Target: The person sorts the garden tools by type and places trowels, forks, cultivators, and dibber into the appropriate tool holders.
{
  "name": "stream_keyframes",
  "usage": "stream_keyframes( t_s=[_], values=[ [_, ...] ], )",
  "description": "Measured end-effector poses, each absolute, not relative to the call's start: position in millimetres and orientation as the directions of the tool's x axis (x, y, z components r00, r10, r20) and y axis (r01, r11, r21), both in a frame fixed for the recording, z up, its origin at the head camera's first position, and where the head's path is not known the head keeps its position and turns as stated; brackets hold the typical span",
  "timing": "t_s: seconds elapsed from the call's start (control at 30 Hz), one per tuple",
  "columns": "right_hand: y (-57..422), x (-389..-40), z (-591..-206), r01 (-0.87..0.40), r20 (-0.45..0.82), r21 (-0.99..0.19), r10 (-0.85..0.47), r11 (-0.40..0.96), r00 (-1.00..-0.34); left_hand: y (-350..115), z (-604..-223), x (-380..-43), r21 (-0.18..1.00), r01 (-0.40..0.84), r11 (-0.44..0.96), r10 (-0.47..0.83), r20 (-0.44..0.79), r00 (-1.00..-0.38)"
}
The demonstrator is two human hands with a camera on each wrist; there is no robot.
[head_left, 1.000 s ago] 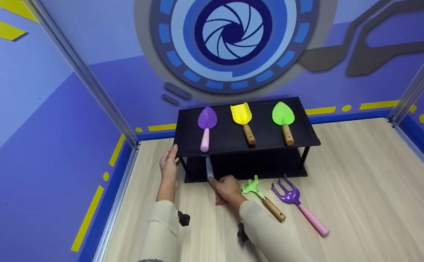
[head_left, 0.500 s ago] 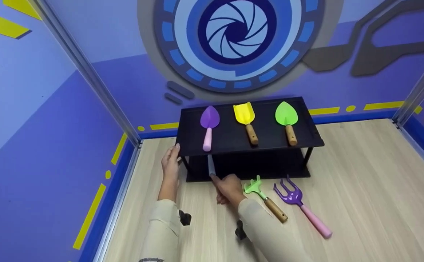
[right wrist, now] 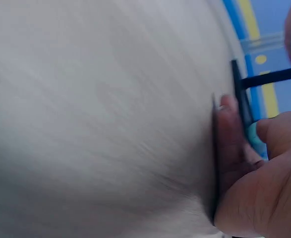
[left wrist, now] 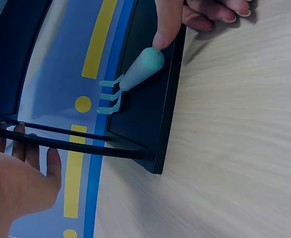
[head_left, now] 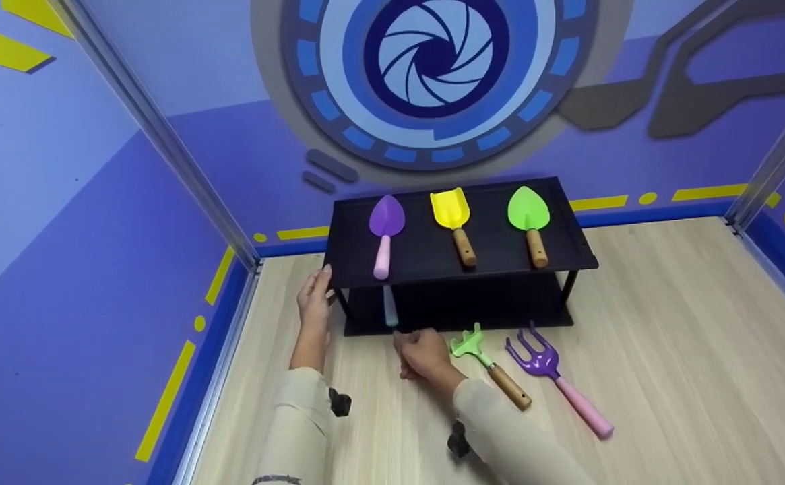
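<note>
A small hand rake with a light blue handle [head_left: 390, 306] lies on the lower level of the black two-tier shelf [head_left: 419, 259]. Its pale teal prongs [left wrist: 110, 96] show in the left wrist view, pointing inward. My right hand [head_left: 424, 353] is at the shelf's front edge, and one fingertip touches the rounded handle end [left wrist: 152, 59]. The other fingers of that hand lie lower, around nothing. My left hand [head_left: 313, 303] grips the shelf's left side near the post [left wrist: 66, 144]. On the top lie a purple trowel [head_left: 387, 215], a yellow shovel [head_left: 451, 209] and a green trowel [head_left: 528, 209].
On the wood-grain table [head_left: 675, 337] in front of the shelf lie a green hand rake [head_left: 493, 370] with a wooden handle and a purple hand fork [head_left: 557, 377] with a pink handle. Blue printed walls [head_left: 230, 148] stand behind and at both sides.
My right hand has let go of the blue handle and drawn back slightly, so the handle's end now shows. The left hand stays on the shelf.
</note>
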State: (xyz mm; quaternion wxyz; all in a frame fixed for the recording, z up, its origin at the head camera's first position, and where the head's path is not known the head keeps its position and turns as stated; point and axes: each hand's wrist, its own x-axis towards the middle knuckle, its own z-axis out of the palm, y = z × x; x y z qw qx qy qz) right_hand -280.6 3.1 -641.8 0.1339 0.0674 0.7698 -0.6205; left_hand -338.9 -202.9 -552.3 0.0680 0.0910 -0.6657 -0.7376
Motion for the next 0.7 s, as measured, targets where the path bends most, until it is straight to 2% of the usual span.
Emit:
stream_keyframes(
  t_s=[0.13, 0.23, 0.47, 0.7],
  values=[
    [18.0, -264.1, -631.8, 0.265, -0.296, -0.945, -0.154, 0.191, -0.943, -201.9, -553.9, -338.7, 0.994, -0.025, -0.104, -0.214, -0.047, -0.976],
    [32.1, -250.5, -623.0, 0.235, -0.285, -0.943, -0.207, 0.236, -0.936, -202.8, -553.8, -338.1, 0.994, -0.033, -0.100, -0.208, -0.054, -0.977],
    [85.3, -220.5, -600.4, 0.018, -0.155, -0.917, -0.315, 0.399, -0.936, -200.1, -552.8, -339.5, 0.994, -0.050, -0.098, -0.193, -0.068, -0.979],
    [146.1, -203.6, -599.2, -0.135, -0.057, -0.802, -0.299, 0.581, -0.952, -203.4, -555.1, -341.2, 0.992, -0.050, -0.112, -0.203, -0.072, -0.976]
  ],
)
